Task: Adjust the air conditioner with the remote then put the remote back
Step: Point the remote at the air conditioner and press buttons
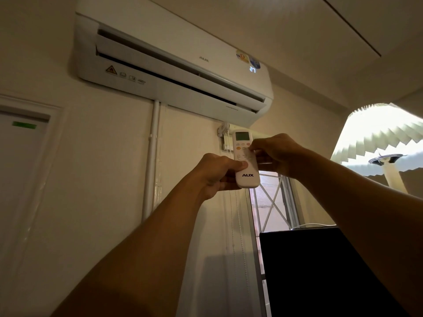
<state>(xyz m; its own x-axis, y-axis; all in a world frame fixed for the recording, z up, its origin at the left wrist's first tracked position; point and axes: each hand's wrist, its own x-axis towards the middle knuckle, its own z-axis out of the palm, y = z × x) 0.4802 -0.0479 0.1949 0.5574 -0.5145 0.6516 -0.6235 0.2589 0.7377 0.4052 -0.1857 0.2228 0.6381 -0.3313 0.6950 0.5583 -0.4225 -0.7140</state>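
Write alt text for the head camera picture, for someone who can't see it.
Two hands hold a white AUX remote up toward a wall-mounted air conditioner showing 27; the left hand grips it, the right hand touches its buttons. A lit pleated lamp stands at right.

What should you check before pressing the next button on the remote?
1. AUX remote held firmly: ok, the left hand grips its lower half.
2. Right hand on the buttons: ok, its fingertips touch the upper keypad.
3. Remote aimed up towards the air conditioner: ok.
4. Air conditioner running: ok, its flap is open and the display is lit, seemingly 27.
5. Remote screen reading: cannot tell, too blurred.
6. Which button is under the fingertips: cannot tell.
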